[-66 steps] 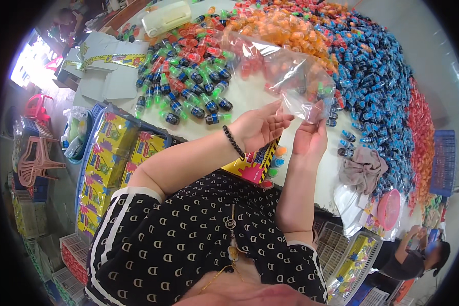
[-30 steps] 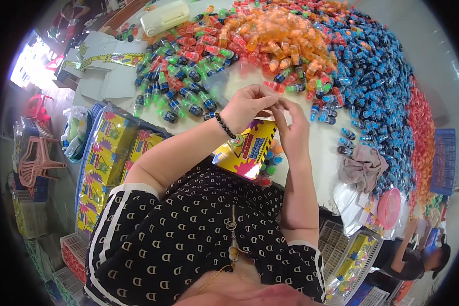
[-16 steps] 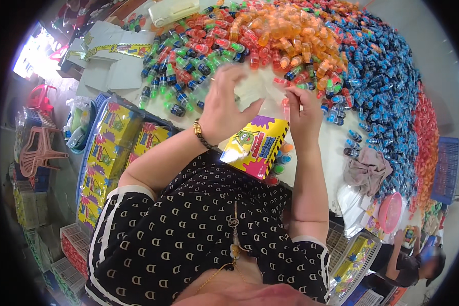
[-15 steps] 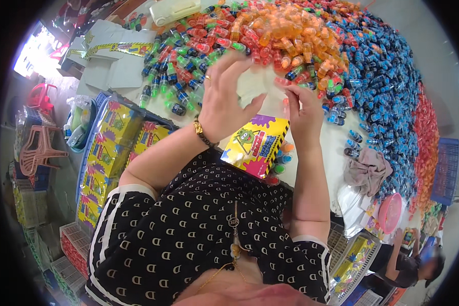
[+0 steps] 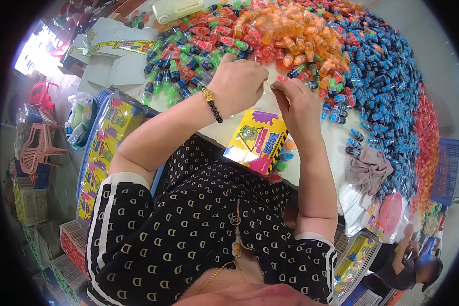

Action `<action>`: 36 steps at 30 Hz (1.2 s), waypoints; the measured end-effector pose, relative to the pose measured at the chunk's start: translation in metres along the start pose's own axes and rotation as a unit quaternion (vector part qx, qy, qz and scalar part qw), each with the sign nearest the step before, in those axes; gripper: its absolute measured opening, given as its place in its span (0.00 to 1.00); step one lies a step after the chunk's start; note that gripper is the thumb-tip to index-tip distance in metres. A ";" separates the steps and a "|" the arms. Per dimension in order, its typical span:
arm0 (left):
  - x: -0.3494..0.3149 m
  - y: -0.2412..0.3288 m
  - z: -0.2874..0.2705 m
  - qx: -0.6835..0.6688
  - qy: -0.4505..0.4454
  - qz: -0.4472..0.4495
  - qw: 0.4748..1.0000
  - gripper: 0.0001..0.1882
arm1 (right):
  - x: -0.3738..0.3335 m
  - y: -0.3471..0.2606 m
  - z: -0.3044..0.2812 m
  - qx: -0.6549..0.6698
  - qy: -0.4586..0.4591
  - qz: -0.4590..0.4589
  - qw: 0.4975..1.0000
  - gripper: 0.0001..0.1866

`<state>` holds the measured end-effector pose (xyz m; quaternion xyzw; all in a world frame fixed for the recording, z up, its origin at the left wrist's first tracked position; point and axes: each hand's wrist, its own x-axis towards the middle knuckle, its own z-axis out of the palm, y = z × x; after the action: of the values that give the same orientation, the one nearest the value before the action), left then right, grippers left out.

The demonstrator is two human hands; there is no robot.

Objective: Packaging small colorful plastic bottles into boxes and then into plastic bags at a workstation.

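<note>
- The left hand (image 5: 238, 87) is above the worktop (image 5: 337, 140), fingers bent and tips drawn in near the thumb; whether it holds anything thin and clear is hard to make out.
- The right hand (image 5: 300, 104) is just across from it, thumb and fingers bent in toward a narrow grip; what lies between the tips, if anything, is too faint to tell.
- The tips of the two hands are near each other but apart.
- The yellow box (image 5: 254, 142) is at the near edge of the worktop, below the hands, its printed face toward the camera; neither hand appears to grip it.
- A few small bottles (image 5: 288, 156) with bright caps lie in a row just right of the box.
- Done, as far as can be judged: the yellow boxes (image 5: 101, 160) in the blue basket (image 5: 79, 191) look finished.
- Left, in my judgement: this box is outside the basket, and the orange bottles (image 5: 285, 30) and blue-capped bottles (image 5: 387, 102) lie loose in big heaps.
</note>
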<state>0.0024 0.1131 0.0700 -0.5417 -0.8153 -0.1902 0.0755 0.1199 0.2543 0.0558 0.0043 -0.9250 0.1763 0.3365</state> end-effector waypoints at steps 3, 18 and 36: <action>-0.003 -0.014 0.006 0.033 -0.019 0.006 0.999 0.08 | -0.002 0.004 -0.002 0.020 0.016 -0.016 1.000 0.05; 0.000 -0.017 -0.001 -0.089 0.084 0.033 0.992 0.05 | -0.009 0.067 -0.013 0.065 -0.070 0.213 0.972 0.05; -0.017 -0.033 0.023 -0.082 -0.093 -0.082 0.989 0.22 | -0.035 0.036 -0.015 -0.031 0.024 0.080 0.996 0.09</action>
<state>-0.0196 0.0963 0.0363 -0.4931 -0.8418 -0.2108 -0.0617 0.1518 0.2886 0.0327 -0.0846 -0.9191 0.1742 0.3432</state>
